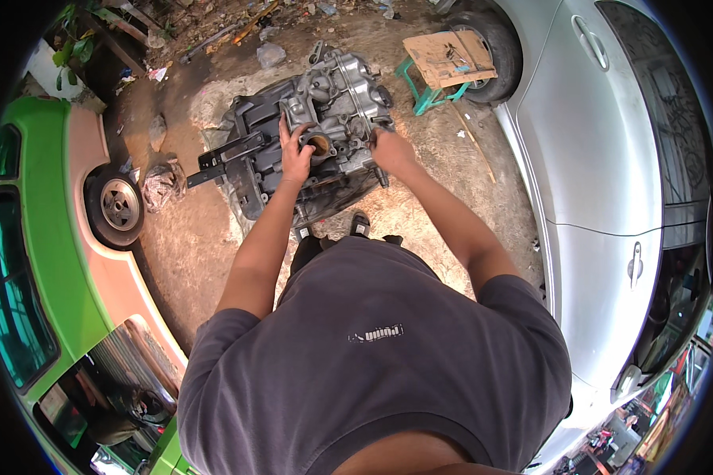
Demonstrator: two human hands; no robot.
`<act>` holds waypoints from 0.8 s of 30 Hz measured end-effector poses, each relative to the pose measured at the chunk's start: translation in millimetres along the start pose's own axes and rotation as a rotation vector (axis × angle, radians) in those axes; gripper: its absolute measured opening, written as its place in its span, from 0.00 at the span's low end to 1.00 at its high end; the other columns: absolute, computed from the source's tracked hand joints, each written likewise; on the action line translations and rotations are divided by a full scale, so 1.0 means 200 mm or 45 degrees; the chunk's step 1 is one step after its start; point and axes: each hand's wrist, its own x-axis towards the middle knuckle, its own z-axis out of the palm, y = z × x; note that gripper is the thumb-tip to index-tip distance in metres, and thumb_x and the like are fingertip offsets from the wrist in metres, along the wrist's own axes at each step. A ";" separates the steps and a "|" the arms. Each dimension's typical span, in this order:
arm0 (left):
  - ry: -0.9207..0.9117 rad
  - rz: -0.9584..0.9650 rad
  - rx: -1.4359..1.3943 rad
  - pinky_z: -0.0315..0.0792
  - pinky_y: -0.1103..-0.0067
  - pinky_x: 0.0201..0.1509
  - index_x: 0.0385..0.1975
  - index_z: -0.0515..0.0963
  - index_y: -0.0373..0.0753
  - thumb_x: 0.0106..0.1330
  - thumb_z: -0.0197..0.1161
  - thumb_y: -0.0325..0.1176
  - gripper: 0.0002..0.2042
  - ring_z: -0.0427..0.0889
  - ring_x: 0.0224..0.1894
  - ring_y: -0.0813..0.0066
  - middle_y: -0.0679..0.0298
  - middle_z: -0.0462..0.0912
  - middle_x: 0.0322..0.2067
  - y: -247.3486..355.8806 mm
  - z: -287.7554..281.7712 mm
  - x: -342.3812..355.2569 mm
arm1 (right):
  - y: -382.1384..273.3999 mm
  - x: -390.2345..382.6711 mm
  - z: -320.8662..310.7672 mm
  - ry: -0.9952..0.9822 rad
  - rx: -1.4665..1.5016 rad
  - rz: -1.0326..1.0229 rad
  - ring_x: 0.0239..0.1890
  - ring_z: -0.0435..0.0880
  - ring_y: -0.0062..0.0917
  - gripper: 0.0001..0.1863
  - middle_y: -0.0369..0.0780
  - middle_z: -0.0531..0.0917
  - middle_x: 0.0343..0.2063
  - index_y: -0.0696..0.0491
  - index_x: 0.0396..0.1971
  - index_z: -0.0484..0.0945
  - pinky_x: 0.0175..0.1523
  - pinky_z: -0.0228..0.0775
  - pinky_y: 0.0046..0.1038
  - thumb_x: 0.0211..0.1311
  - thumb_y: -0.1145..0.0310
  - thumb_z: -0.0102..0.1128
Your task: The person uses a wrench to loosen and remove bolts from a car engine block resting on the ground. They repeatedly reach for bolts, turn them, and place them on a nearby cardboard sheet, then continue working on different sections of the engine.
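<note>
A car engine point(337, 103) of grey metal and black parts lies on the ground in front of my feet. My left hand point(295, 154) rests on its near middle, fingers spread, beside a round opening point(318, 146) with a brownish inside. At the engine's right side my right hand point(392, 150) is closed, its fingers curled against the metal. Whatever it grips is hidden by the hand. A silver ribbed cover point(355, 79) forms the engine's far right part. Black brackets point(228, 157) stick out on the left.
Beneath the engine lies a dark sheet point(333, 207). A green stool point(428, 96) with a cardboard top point(440, 59) and small parts stands at the far right. A silver car point(594, 158) flanks me on the right, a green and pink vehicle point(71, 261) on the left. A crumpled bag point(165, 186) lies near its wheel.
</note>
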 end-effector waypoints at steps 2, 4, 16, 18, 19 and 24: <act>-0.002 0.011 -0.002 0.52 0.61 0.71 0.48 0.80 0.49 0.49 0.56 0.34 0.22 0.46 0.73 0.46 0.49 0.46 0.72 0.01 0.00 -0.01 | 0.03 -0.08 0.13 0.103 0.118 0.020 0.42 0.83 0.44 0.18 0.49 0.84 0.38 0.54 0.49 0.76 0.45 0.75 0.43 0.65 0.61 0.52; -0.002 0.014 -0.008 0.52 0.61 0.71 0.48 0.80 0.49 0.49 0.56 0.34 0.22 0.46 0.73 0.46 0.48 0.46 0.72 0.02 0.00 0.00 | 0.06 -0.15 0.25 0.258 0.283 -0.034 0.40 0.83 0.45 0.17 0.49 0.84 0.36 0.53 0.48 0.77 0.44 0.75 0.43 0.64 0.60 0.53; -0.010 -0.033 -0.032 0.53 0.62 0.71 0.49 0.80 0.49 0.49 0.56 0.33 0.23 0.45 0.74 0.46 0.48 0.45 0.72 0.02 0.00 0.00 | 0.12 -0.01 -0.04 0.116 0.094 -0.244 0.40 0.83 0.44 0.16 0.48 0.84 0.33 0.51 0.41 0.80 0.45 0.74 0.42 0.59 0.57 0.59; -0.009 -0.024 -0.003 0.53 0.61 0.70 0.49 0.80 0.49 0.49 0.56 0.33 0.23 0.45 0.74 0.47 0.49 0.45 0.72 0.02 -0.01 0.00 | 0.10 0.05 -0.11 0.023 0.008 -0.253 0.42 0.82 0.44 0.15 0.47 0.84 0.34 0.51 0.40 0.81 0.45 0.74 0.42 0.58 0.57 0.60; -0.005 -0.013 -0.007 0.54 0.61 0.70 0.49 0.80 0.49 0.49 0.57 0.33 0.23 0.45 0.74 0.47 0.49 0.45 0.72 0.01 0.00 0.00 | 0.09 0.08 -0.13 -0.017 -0.032 -0.269 0.42 0.82 0.43 0.15 0.47 0.84 0.34 0.50 0.40 0.81 0.46 0.74 0.42 0.58 0.58 0.60; 0.007 -0.007 -0.033 0.54 0.59 0.70 0.49 0.80 0.49 0.48 0.57 0.33 0.23 0.45 0.74 0.47 0.51 0.44 0.73 0.00 0.00 0.00 | 0.05 0.17 -0.21 -0.136 -0.171 -0.375 0.42 0.82 0.44 0.14 0.48 0.84 0.36 0.52 0.38 0.82 0.46 0.74 0.42 0.56 0.59 0.61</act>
